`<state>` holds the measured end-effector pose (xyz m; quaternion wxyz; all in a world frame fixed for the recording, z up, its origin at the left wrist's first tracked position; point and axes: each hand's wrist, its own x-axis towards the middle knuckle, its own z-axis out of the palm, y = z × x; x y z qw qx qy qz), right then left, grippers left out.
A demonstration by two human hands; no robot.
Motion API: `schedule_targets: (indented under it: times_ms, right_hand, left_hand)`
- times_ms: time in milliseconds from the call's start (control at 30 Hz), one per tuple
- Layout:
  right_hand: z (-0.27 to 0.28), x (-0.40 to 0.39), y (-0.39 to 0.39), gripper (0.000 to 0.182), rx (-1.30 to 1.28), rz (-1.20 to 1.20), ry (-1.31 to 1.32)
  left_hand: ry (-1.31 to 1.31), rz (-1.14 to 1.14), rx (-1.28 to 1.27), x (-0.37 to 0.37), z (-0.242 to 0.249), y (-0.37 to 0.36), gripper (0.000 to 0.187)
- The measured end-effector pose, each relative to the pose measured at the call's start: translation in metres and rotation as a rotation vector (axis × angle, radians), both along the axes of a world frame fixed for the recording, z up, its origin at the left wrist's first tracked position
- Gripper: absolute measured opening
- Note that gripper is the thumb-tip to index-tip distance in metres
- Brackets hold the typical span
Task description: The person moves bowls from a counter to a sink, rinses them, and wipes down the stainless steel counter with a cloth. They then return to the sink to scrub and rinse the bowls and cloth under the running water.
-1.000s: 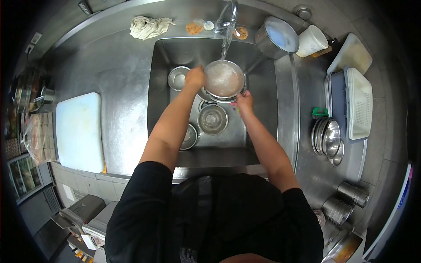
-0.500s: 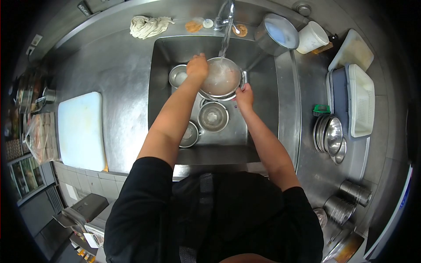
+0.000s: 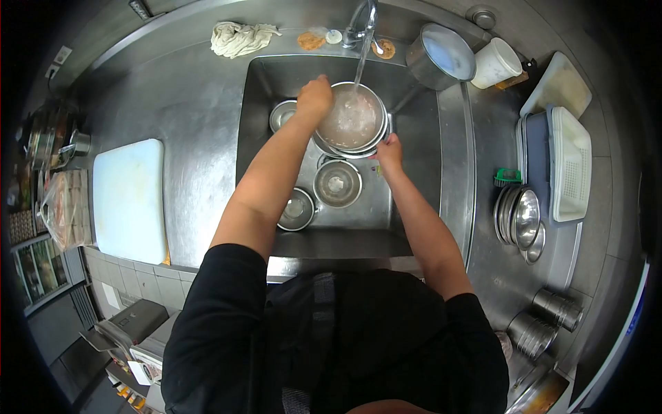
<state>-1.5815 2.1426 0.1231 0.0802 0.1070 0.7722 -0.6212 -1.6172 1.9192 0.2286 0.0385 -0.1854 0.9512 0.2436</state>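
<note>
Under the running tap, a round metal bowl of cloudy, pinkish water sits in the sink. Small pale bits float in it, and another metal rim shows just beneath. My left hand is closed on the bowl's left edge, knuckles up. At the lower right edge, my right hand grips the rim with the thumb on top. Closer to me in the sink rest a wet metal bowl and a smaller pan. A further small bowl is partly hidden behind my left hand.
A white cutting board lies on the left counter. Behind the sink are a crumpled cloth, a tall metal pot and a white bucket. Stacked metal bowls, a green brush and white baskets stand right.
The water-filled bowl has tilted and shifted slightly within the sink, with both hands still on it. The whole view has moved a little.
</note>
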Motion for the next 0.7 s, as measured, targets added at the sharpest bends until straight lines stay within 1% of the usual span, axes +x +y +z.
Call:
schedule_targets:
  times_ms: [67,133,167,200,233,267,300,333,367,433,467,500,533,600,667,700]
  right_hand:
    - [0.003,0.002,0.003,0.013,0.006,0.0,-0.048]
    - [0.008,0.002,0.001,0.012,0.01,0.003,-0.094]
    - [0.009,0.0,0.0,0.012,0.039,0.045,-0.183]
    - [0.009,-0.002,-0.002,0.012,0.068,0.087,-0.274]
    - [0.008,-0.002,-0.004,0.012,0.065,0.084,-0.273]
    - [0.007,-0.001,-0.006,0.011,0.035,0.089,-0.33]
    - [0.005,0.0,-0.005,0.011,0.006,0.093,-0.39]
    - [0.003,0.002,-0.004,0.018,-0.056,0.09,-0.44]
    - [-0.002,0.003,-0.001,0.018,-0.055,0.088,-0.444]
    - [-0.017,0.005,0.004,0.032,-0.215,-0.019,-0.509]
    - [-0.016,0.006,0.004,0.032,-0.219,-0.018,-0.511]
    - [-0.012,0.006,0.004,0.037,-0.278,-0.019,-0.561]
    - [-0.008,0.007,0.004,0.042,-0.335,-0.02,-0.611]
    - [-0.006,0.006,0.0,0.039,-0.387,-0.053,-0.61]
    - [-0.008,0.003,-0.002,0.036,-0.434,-0.088,-0.606]
    - [-0.012,0.0,-0.003,0.034,-0.457,-0.088,-0.568]
  left_hand:
    - [0.043,-0.034,0.019,0.001,0.01,0.002,0.022]
    - [0.04,-0.26,-0.057,0.001,0.021,0.005,0.02]
    - [0.042,-0.261,-0.06,0.002,0.019,0.007,0.02]
    - [0.266,-0.363,-0.11,0.005,0.015,0.011,0.017]
    - [0.491,-0.465,-0.156,0.006,0.012,0.013,0.015]
    - [0.49,-0.468,-0.155,0.005,0.013,0.012,0.015]
    - [0.658,-0.431,-0.205,0.003,0.015,0.009,0.016]
    - [0.824,-0.39,-0.253,0.003,0.016,0.005,0.018]
    - [0.821,-0.391,-0.251,0.004,0.017,-0.002,0.018]
    - [0.764,-0.203,-0.339,0.009,0.02,-0.025,0.011]
    - [0.663,-0.125,-0.338,0.016,0.014,-0.035,0.012]
    - [0.563,-0.048,-0.339,0.024,0.011,-0.043,0.013]
    - [0.396,0.042,-0.318,0.037,0.006,-0.046,0.015]
    - [0.212,0.152,-0.266,0.061,-0.024,-0.048,0.019]
    - [0.055,0.209,-0.106,0.085,-0.064,-0.041,0.023]
    - [-0.038,0.22,0.014,0.096,-0.089,-0.037,0.024]
